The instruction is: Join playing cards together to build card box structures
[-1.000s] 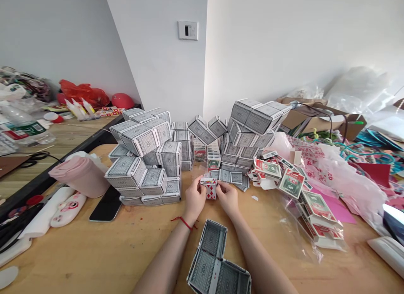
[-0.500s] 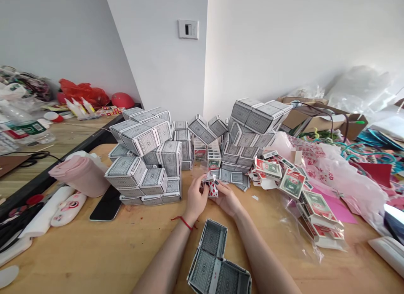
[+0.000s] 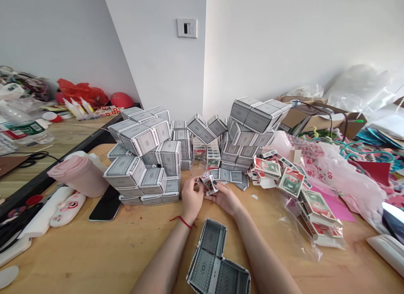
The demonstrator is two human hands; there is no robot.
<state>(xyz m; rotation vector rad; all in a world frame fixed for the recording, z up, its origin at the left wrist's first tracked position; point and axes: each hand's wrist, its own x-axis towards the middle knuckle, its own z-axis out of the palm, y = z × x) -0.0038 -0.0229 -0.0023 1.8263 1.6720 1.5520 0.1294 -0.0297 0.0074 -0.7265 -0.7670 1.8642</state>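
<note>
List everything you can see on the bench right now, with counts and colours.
held pack: one, white with red, between both hands
stacked packs: many, grey, back of table
joined packs: one cluster, grey, near edge between the forearms
flat cartons: many, red and green, right, partly in clear plastic
phone: one, black, left of the stack
roll: one, pink, left of phone
bottle: one, clear, far left
bag: one, red, back left
table: one, wood
left hand: on held pack, red string at wrist
right hand: on held pack
</note>
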